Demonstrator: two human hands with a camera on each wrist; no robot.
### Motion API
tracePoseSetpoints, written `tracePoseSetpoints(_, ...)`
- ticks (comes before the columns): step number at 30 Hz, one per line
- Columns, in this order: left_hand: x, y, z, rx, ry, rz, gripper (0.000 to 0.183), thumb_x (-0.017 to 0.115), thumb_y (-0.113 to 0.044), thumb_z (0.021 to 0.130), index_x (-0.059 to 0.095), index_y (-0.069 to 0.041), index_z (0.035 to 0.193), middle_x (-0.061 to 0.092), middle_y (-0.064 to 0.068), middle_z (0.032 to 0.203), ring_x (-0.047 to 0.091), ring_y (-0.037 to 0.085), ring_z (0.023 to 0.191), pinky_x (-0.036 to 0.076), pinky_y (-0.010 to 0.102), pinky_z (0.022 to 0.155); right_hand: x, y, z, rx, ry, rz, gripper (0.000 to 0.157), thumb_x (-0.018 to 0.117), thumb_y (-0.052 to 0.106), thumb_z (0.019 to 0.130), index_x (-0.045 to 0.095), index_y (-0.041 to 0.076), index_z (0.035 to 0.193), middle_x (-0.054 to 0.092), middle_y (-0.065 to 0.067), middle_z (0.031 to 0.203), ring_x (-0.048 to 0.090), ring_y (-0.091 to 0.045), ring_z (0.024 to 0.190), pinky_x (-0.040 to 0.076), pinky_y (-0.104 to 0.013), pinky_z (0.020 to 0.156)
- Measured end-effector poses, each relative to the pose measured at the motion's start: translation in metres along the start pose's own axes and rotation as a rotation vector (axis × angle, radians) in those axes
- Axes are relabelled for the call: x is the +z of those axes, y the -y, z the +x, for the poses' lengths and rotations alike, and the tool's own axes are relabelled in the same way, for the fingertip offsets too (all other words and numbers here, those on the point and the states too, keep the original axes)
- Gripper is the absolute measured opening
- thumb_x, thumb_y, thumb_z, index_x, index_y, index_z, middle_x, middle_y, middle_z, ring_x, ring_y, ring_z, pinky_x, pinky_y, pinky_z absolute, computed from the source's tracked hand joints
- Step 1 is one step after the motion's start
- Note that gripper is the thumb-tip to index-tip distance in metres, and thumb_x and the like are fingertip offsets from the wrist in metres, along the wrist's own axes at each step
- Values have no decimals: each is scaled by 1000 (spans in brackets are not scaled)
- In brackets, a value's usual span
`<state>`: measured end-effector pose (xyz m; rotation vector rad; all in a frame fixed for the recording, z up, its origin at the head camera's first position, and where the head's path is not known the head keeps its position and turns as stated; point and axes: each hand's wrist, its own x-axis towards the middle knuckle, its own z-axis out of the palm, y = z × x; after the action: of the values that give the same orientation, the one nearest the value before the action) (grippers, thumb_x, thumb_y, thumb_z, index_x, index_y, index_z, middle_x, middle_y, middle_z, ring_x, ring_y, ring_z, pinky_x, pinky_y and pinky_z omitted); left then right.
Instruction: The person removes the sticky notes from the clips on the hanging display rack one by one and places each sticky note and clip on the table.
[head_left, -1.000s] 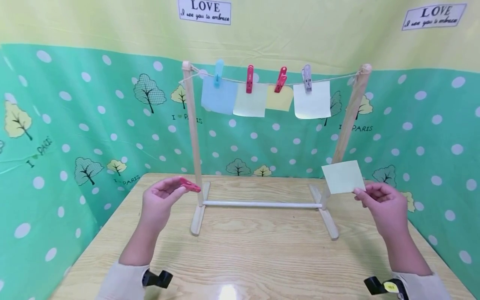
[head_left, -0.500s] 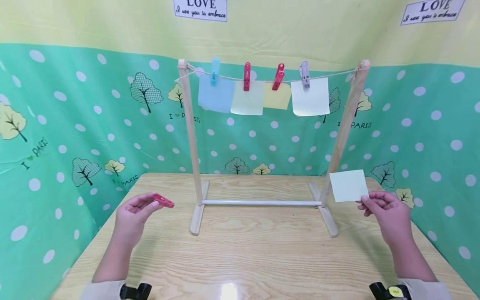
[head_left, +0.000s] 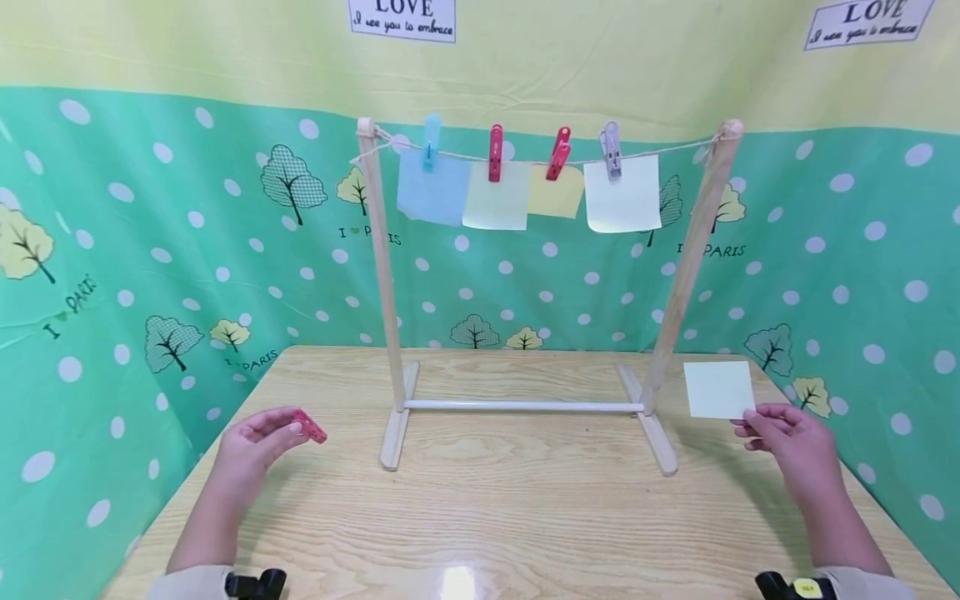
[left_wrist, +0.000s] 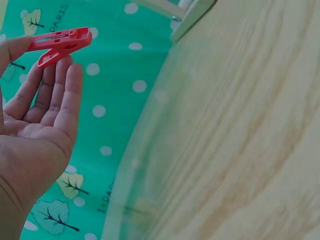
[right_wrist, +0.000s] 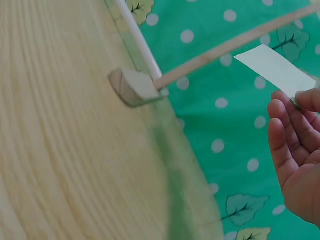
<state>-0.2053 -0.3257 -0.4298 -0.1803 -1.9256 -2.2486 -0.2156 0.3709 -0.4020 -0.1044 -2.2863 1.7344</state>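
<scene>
Between thumb and fingertips my left hand [head_left: 251, 454] pinches a red clothespin [left_wrist: 61, 42], held over the left part of the table. On the other side, my right hand [head_left: 797, 442] pinches a pale green paper square [head_left: 718, 390] by its lower right corner, just right of the rack's right post [head_left: 686, 283]. A string is tied between the two posts. From it hang a blue paper [head_left: 433, 190], a pale green paper [head_left: 495, 200], a yellow paper [head_left: 555, 193] and a white paper [head_left: 622, 200], each under a clothespin.
The wooden rack's white crossbar [head_left: 525, 406] and flat feet stand on the wood-grain table [head_left: 525, 517]. A green dotted curtain [head_left: 187, 250] with printed trees encloses the back and sides. The left post [head_left: 384, 275] stands ahead of my left hand.
My left hand has moved left and down with the red clothespin. My right hand has moved right and down with the paper square. The hanging papers stay in place.
</scene>
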Motion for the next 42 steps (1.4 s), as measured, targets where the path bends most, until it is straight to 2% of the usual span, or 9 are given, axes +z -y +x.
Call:
tracePoseSetpoints(4,-9,10,3,-16,49,6,22,59,4,94,69,-4,112,71,2,99,71,15,90,55,30,85,-6,-10,1,39,2,11,21,66,26,95,60,7,102,74,8,83,70,-8,74,58,-23,63)
tracePoseSetpoints(7,-14,16,5,-42,64,76,24,61,1,95,66,-2,117,71,0,100,70,13,91,55,27,86,-8,-16,2,80,-5,-27,25,65,29,95,60,7,103,73,10,83,70,-8,75,58,-23,64)
tracePoseSetpoints(11,-16,21,7,-98,14,185,28,67,-8,93,65,-1,120,71,-4,100,68,9,92,54,21,84,-10,-25,4,138,-14,-31,28,65,30,95,60,5,104,73,10,82,69,-8,74,58,-25,64)
tracePoseSetpoints(14,-17,23,9,-131,-27,258,38,72,-13,90,61,2,124,70,-6,101,65,5,95,53,17,83,-12,-32,5,164,-30,-45,30,65,31,95,59,4,105,71,12,80,68,-7,74,58,-25,65)
tracePoseSetpoints(20,-19,28,19,-146,-16,407,65,74,-23,89,45,8,139,72,-5,107,63,-3,99,50,12,84,-17,-49,10,208,-29,3,19,66,27,95,64,8,97,71,10,79,68,-7,73,58,-25,64)
tracePoseSetpoints(25,-20,35,28,-145,-5,406,65,74,-21,89,44,7,139,70,2,116,61,-5,101,50,13,85,-18,-62,13,267,-22,7,18,64,26,96,63,8,98,71,9,78,67,-7,72,58,-26,63)
tracePoseSetpoints(33,-14,45,46,-153,15,342,52,73,-12,89,52,2,134,67,7,122,62,1,108,49,17,90,-13,-69,17,278,-32,-50,34,59,21,98,53,-8,114,71,5,79,66,-10,71,58,-29,61)
tracePoseSetpoints(38,-14,52,54,-165,4,361,56,76,-17,86,53,3,133,70,5,117,64,0,102,51,15,85,-11,-72,19,309,-48,-58,38,57,20,99,50,-11,120,70,5,78,66,-10,70,58,-28,62)
tracePoseSetpoints(42,-16,57,59,-165,-9,409,59,76,-19,86,52,5,134,66,15,123,65,-1,99,51,14,83,-8,-75,20,318,-51,-58,42,54,21,101,47,-13,125,70,4,80,66,-10,71,59,-28,64)
